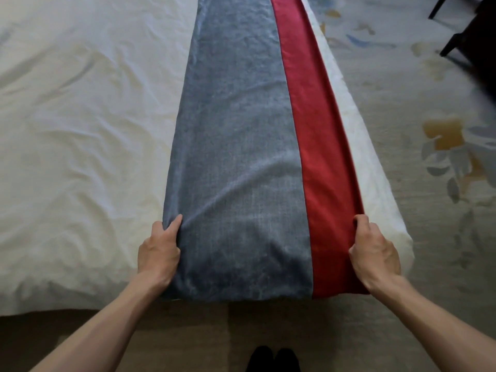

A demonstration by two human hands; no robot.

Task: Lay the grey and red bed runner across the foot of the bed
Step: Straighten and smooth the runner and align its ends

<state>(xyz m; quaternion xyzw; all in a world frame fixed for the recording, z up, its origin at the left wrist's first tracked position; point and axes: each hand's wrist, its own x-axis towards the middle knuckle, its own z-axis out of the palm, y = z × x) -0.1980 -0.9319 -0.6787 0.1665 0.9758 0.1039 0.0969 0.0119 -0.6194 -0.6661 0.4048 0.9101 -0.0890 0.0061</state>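
While both hands, left [158,253] and right [374,255], pinch the bed runner [236,157] at the bed's [67,130] near edge, squaring is underway; next, even its overhang.

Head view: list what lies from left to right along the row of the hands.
white bedding → left hand → grey panel of the runner → red band → right hand → patterned carpet

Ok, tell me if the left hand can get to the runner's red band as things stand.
Probably, once it lets go: the left hand grips the grey edge of the runner, and only flat grey cloth lies between it and the red band. The right hand holds that side.
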